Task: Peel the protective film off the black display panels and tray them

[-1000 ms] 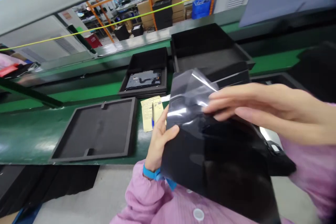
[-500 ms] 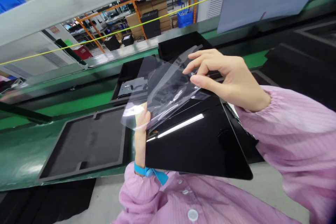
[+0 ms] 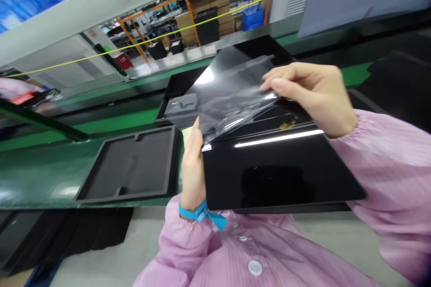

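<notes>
A glossy black panel [image 3: 279,170] is held flat in front of my chest. My left hand [image 3: 193,166] grips its left edge, fingers closed around it, a blue wrist strap at the cuff. My right hand [image 3: 311,94] pinches a clear plastic film [image 3: 232,89] by its right corner, the film lifted off the far part of the panel and curling up toward the conveyor. Pink sleeves cover both arms.
A green conveyor [image 3: 40,175] runs across. An empty black foam tray [image 3: 134,166] lies left of the panel. Behind it another tray [image 3: 178,103] holds a metal-backed part. More black trays [image 3: 259,45] sit farther back. Shelving with boxes [image 3: 208,13] stands beyond.
The film has come further off the panel, pulled up and to the right by my right hand. More bare glossy surface shows. My left hand keeps its hold on the left edge.
</notes>
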Demonstrator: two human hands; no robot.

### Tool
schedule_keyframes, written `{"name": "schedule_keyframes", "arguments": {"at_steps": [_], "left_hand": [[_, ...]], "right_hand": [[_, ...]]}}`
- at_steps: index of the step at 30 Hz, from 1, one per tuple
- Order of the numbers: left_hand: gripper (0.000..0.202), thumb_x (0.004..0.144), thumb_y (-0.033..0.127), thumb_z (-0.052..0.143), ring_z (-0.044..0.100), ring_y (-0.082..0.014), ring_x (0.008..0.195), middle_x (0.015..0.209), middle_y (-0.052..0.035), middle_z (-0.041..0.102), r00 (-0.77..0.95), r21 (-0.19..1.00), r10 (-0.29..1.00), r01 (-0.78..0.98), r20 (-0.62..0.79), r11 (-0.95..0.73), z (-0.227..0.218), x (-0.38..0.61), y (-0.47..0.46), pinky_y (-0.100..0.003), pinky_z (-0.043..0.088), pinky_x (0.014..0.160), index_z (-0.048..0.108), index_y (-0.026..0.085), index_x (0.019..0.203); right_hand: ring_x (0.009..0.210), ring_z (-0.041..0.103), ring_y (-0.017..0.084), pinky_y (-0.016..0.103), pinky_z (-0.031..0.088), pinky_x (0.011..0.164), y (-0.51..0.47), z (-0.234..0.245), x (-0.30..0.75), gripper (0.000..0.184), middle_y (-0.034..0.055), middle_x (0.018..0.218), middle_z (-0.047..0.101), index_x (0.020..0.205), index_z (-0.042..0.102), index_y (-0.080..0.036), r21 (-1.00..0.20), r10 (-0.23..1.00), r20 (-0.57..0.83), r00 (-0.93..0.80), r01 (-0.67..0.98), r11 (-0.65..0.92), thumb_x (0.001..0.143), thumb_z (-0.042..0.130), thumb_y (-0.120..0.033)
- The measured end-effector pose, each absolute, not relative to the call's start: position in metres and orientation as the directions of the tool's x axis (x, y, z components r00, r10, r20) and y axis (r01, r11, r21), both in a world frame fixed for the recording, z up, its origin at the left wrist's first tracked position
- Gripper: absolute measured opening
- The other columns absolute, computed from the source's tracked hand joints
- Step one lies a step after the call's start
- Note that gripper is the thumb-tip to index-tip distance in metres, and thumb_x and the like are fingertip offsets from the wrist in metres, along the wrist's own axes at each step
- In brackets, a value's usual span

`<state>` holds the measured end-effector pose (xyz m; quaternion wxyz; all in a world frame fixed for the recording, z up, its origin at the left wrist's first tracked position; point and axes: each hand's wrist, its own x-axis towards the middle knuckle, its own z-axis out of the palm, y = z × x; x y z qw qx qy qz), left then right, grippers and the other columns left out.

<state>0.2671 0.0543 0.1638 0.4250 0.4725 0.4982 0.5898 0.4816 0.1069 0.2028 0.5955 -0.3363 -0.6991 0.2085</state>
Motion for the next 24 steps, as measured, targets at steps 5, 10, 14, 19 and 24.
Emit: {"name": "schedule_keyframes", "arguments": {"at_steps": [5,10,14,19,24], "left_hand": [[0.037,0.096,0.024,0.044,0.035,-0.0164,0.14,0.146,0.0061,0.047,-0.131,0.966,0.988,-0.233,0.085,-0.114,0.177,0.277,0.049,-0.03,0.03,0.116,0.055,0.024,0.131],[0.037,0.094,0.028,0.047,0.033,-0.0189,0.141,0.144,0.0079,0.049,-0.047,0.892,0.997,-0.444,0.069,-0.082,0.169,0.274,0.053,-0.038,0.023,0.119,0.054,0.028,0.13],[0.036,0.091,0.031,0.052,0.033,-0.021,0.142,0.141,0.0068,0.052,-0.052,0.879,0.997,-0.473,0.048,-0.067,0.163,0.27,0.056,-0.04,0.022,0.119,0.057,0.028,0.126],[0.051,0.083,0.029,0.064,0.039,-0.0255,0.138,0.138,0.0014,0.055,0.067,0.921,0.992,-0.382,0.107,-0.073,0.152,0.257,0.057,-0.042,0.028,0.118,0.05,0.029,0.132],[0.056,0.083,0.025,0.065,0.049,-0.0246,0.13,0.136,-0.0008,0.057,0.143,0.922,0.977,-0.375,0.16,-0.096,0.131,0.25,0.046,-0.041,0.034,0.114,0.042,0.032,0.134]], "right_hand": [[0.091,0.063,0.014,0.031,0.048,0.092,0.106,0.199,0.482,0.025,0.0046,0.081,0.067,0.064,0.055,-0.014,-0.707,0.727,0.686,0.03,0.263,0.657,0.084,0.066,-0.024],[0.097,0.062,0.018,0.038,0.046,0.097,0.105,0.194,0.48,0.031,0.0047,0.084,0.065,0.066,0.052,-0.015,-0.699,0.725,0.689,0.015,0.28,0.658,0.085,0.066,-0.036],[0.101,0.061,0.019,0.041,0.044,0.102,0.109,0.188,0.484,0.029,0.0042,0.087,0.064,0.069,0.052,-0.015,-0.66,0.682,0.731,-0.006,0.246,0.71,0.085,0.068,-0.033],[0.112,0.056,0.022,0.04,0.046,0.094,0.12,0.186,0.499,0.039,0.0059,0.114,0.062,0.078,0.063,-0.017,-0.591,0.614,0.732,-0.296,0.173,0.788,0.083,0.065,-0.056],[0.079,0.058,0.01,0.022,0.041,0.062,0.133,0.196,0.512,0.039,0.0062,0.1,0.063,0.106,0.059,-0.016,-0.401,0.608,0.789,-0.084,0.679,0.615,0.093,0.051,-0.052]]}}
